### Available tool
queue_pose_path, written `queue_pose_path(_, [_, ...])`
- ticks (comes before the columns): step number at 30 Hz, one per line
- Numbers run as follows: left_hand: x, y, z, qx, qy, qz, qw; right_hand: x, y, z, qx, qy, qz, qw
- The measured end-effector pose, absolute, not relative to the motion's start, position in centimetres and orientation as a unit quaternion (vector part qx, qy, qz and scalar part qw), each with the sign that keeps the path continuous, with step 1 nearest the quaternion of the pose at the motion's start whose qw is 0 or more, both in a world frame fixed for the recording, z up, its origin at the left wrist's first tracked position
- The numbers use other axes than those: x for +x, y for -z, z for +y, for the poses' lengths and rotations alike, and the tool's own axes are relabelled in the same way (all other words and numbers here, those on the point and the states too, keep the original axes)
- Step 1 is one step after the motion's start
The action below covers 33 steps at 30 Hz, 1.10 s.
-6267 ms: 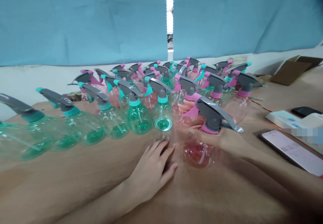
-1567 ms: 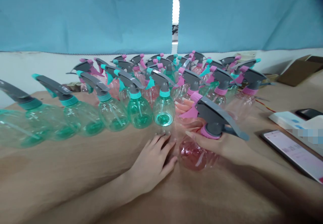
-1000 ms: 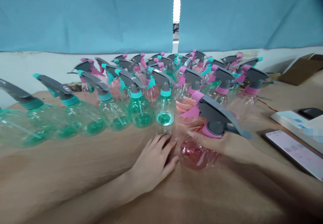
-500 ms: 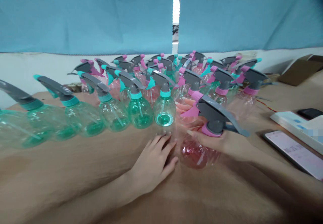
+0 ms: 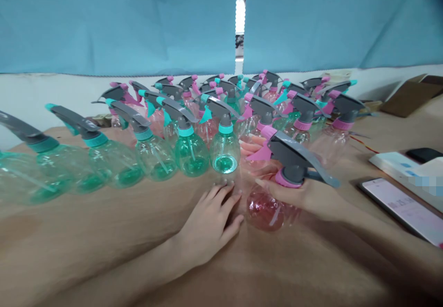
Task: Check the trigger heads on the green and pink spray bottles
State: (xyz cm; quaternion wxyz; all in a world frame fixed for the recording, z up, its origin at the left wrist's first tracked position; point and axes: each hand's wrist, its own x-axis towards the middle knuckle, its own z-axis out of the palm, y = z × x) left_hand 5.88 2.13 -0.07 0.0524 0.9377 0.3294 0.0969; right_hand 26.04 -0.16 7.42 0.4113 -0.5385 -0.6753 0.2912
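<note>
One wood-toned bench fills the lower view, backed by a pale wall and a blue curtain split by a narrow bright gap. A front row of green spray bottles extends to the left edge; mixed pink-trimmed and green-trimmed bottles crowd behind it. At right: a phone, screen up; a white object; a black object; and, farther back, a cardboard box.

The right hand is closed round the neck of a pink spray bottle, nozzle directed left and away. Some of its fingers lie by the trigger; pressure on it cannot be determined, nor can base contact with the bench. The left hand rests palm down on the bench, fingers loosely spread, thumb just beside the held bottle's body.
</note>
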Motion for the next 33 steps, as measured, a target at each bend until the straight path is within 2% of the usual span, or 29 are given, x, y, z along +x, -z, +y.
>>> queue_pose_path(24, [5.81,0.36,2.18,0.935,-0.110,0.335,0.042,26.31,-6.62,-0.10,-0.515,-0.324,-0.661,0.439])
queue_pose_path(33, [5.64,0.59,2.22,0.939,-0.107,0.325,0.023,26.44,-7.05,-0.44,-0.549,-0.248,-0.684,0.413])
